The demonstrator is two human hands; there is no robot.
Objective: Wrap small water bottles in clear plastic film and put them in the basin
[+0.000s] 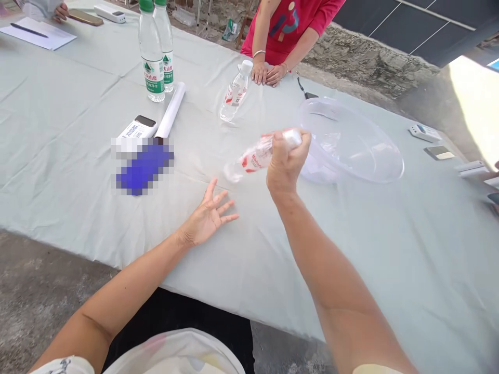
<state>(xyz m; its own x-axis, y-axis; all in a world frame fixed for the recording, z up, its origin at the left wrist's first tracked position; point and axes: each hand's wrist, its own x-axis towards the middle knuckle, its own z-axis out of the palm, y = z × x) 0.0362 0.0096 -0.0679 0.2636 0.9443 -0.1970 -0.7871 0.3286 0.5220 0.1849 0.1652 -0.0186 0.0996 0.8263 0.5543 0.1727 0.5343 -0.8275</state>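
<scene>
Table (78,124): pale cloth cover; bears the items below.

Paper (54,41): far left; pen (29,30) lying on it, phone (86,17) and white device (110,14) near.

Box (136,126): white; blue item (142,169), pixelated, just on its near side.

Green-capped bottles (152,67), two: upright, side by side.

Roll (172,109): white, lying near them, between their bases and the box.

Left hand (206,218): holds nothing; fingers spread wide, palm turned up. Whether it touches the cloth cannot be told.

Capped bottle (234,96): clear, white cap; stands beyond both hands.

Held bottle (255,159): clear, red-and-white label, motion-blurred; in the right hand, seemingly above the table. Tilted; long axis slopes from the grip down and leftward. Free end lies just beyond the left hand's fingertips, apart from them. White part at the grip, perhaps the cap.

Right hand (286,163): closed around the held bottle's upper right end; nearer than the left hand to the basin.

Co-worker's hands (268,74): bare, together at the far edge.

Basin (366,150): clear, wide; just right of the right hand.

Second device (424,133): white, far right; flat item (439,152) near it.
</scene>
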